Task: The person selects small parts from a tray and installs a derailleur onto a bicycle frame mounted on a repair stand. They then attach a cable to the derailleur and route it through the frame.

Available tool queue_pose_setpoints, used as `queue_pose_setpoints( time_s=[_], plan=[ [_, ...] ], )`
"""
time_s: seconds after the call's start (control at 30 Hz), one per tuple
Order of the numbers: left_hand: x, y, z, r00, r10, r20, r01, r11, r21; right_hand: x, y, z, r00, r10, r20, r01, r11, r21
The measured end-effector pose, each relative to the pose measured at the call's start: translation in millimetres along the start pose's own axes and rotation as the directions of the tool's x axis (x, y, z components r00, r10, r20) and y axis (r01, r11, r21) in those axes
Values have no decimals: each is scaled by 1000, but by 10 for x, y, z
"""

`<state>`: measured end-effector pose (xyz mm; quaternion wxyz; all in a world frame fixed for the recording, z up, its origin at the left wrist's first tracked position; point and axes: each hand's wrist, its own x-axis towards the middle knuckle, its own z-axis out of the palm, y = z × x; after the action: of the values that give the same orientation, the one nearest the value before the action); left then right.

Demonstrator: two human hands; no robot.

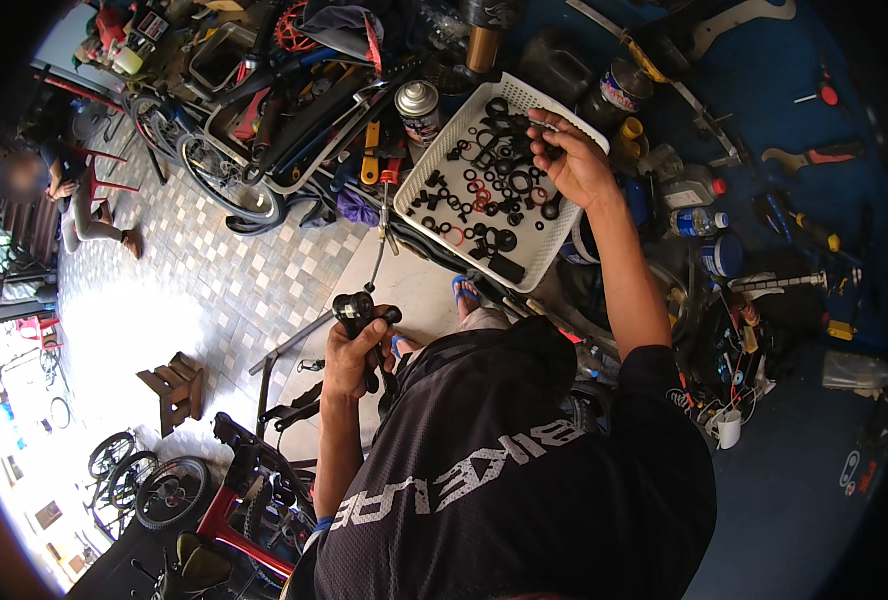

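Note:
My left hand (pixel 352 362) is closed around a black bicycle part (pixel 354 308) with a thick round end and a small knob at its side; I cannot make out its exact kind. My right hand (pixel 576 165) is raised over the far right side of a white plastic basket (pixel 432 165). Its fingers are curled towards the thumb, with something small and dark between them that I cannot make out. Many black rubber rings and small parts (pixel 519 182) are spread over the basket's bottom, a few red rings (pixel 480 196) among them.
A spray can (pixel 419 108) stands against the basket's left side. Bottles and jars (pixel 699 222) crowd its right. Tools (pixel 814 157) hang on the blue wall. A wheel (pixel 229 180) and a wooden stool (pixel 172 392) are to the left, where a person (pixel 79 195) sits. A red bicycle frame (pixel 226 525) is at lower left.

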<state>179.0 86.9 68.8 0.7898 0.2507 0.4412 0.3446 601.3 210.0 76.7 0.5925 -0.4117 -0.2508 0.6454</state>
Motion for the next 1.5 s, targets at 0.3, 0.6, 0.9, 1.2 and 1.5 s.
queue_pose_setpoints(
  time_s=[0.3,0.6,0.9,1.2,1.5],
  plan=[
    [28,-22,8,1000,0,-19,0,1000,6,-8,-13,-51,994,72,-78,-80,991,-107],
    [64,-3,146,997,-19,-72,24,997,71,39,40,-142,985,-82,-149,-31,775,-631],
    [143,-32,219,994,-60,-91,68,994,87,-2,116,108,985,-95,141,159,217,-963],
    [190,-56,273,991,-64,-119,74,994,78,82,543,657,858,329,394,443,-86,-893],
    [82,-69,165,987,-11,-162,23,997,70,178,616,590,826,403,393,487,-161,-859]
  ],
)
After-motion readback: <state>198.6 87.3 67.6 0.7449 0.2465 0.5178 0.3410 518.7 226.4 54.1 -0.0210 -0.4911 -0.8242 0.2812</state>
